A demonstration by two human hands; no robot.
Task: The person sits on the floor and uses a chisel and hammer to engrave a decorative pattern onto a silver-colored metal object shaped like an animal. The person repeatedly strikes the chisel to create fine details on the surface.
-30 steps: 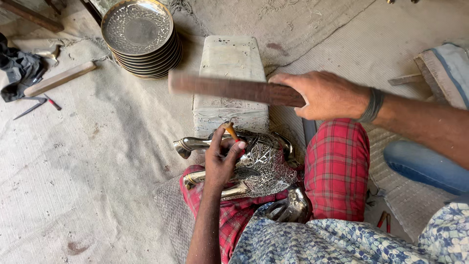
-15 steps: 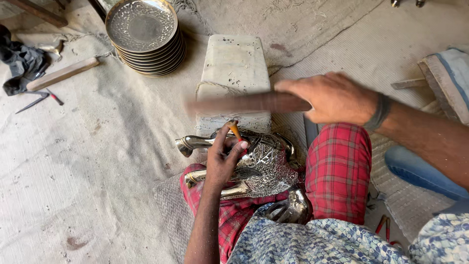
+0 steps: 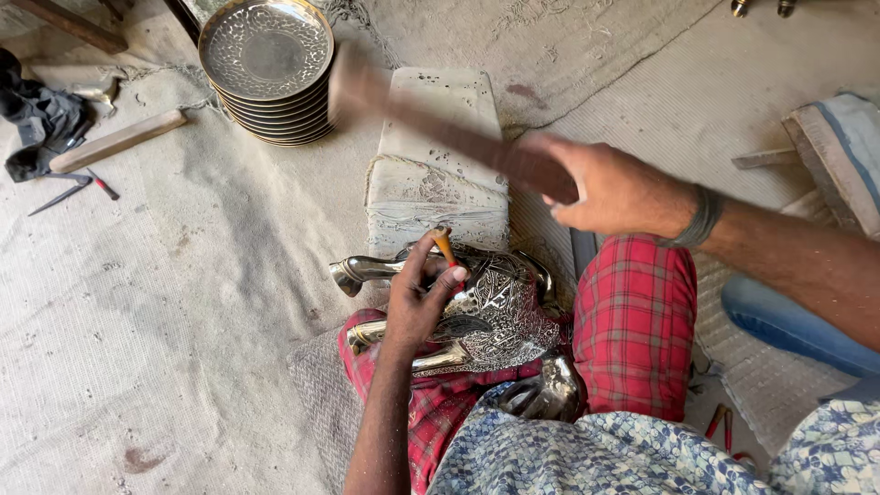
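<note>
In the head view, a small orange-tipped metal punch is pinched upright between the thumb and fingers of the left hand, its lower end set against an engraved silver-coloured metal vessel with curved handles. The vessel is rested on the person's lap, over red checked trousers, near the middle of the sack-covered floor. The left hand is closed around the punch and is laid on the vessel's upper side, between its two shiny handles.

A long dark wooden mallet is gripped at its near end by the right hand, whose fingers are wrapped tightly round it. The mallet is raised above the punch and is blurred along its length, its far end seen over a pale stone block. The block is placed on the floor just beyond the vessel, and it cannot be told whether the two are touching.

A stack of round engraved metal plates is seen toward the far edge of the floor, left of the block. A pale wooden stick and a dark crumpled cloth are found near the far left corner, with thin metal tools lying just beside them. A grey band is worn on the right wrist. A blue and white patterned garment is seen at the near edge.
</note>
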